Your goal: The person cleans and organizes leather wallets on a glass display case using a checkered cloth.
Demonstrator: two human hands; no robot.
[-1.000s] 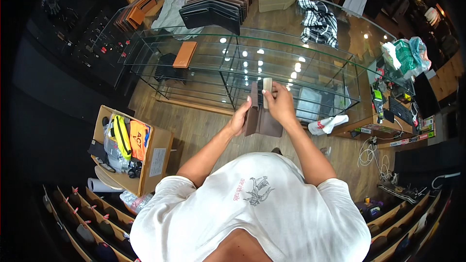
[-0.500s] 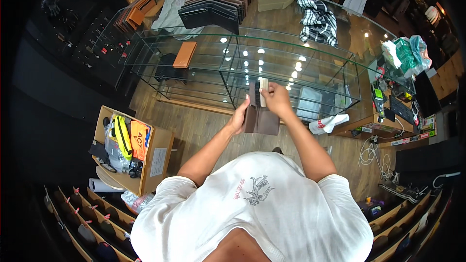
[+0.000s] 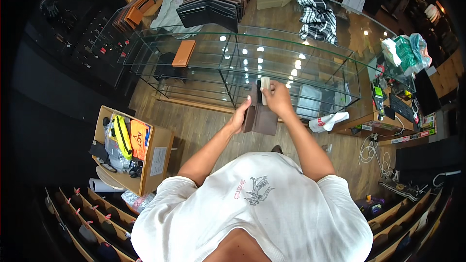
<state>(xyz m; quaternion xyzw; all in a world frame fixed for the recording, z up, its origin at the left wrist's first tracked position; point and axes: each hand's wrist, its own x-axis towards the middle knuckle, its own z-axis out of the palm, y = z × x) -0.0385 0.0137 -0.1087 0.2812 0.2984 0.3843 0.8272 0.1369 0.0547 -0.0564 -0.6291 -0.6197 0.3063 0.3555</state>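
Brown wallet (image 3: 264, 122), spread open and held up in front of the person's white shirt (image 3: 252, 199), near the front of a glass display case (image 3: 286, 43). Both forearms reach forward from the body, elbows bent outward, and the two hands meet the work from opposite sides without touching each other. The left hand (image 3: 238, 117) grips the wallet's left edge, thumb pointing up and away from the body. The right hand (image 3: 278, 98), bent inward at the wrist, pinches a pale brush (image 3: 264, 84) between thumb and fingers, its dark bristles turned left over the wallet's far part; whether they touch the leather cannot be told.

To the left on the wooden floor (image 3: 199, 136), an open cardboard box (image 3: 158, 157) holds a bright yellow pouch (image 3: 122, 136), an orange item (image 3: 138, 139) and clear plastic wrapping. The display case bears a long row of wallets (image 3: 218, 2) on top, running from black through browns. An orange wallet (image 3: 184, 53) lies flat at the case's left part, its exact level unclear. At lower left, slotted wooden racks (image 3: 77, 230) hold dark caps.
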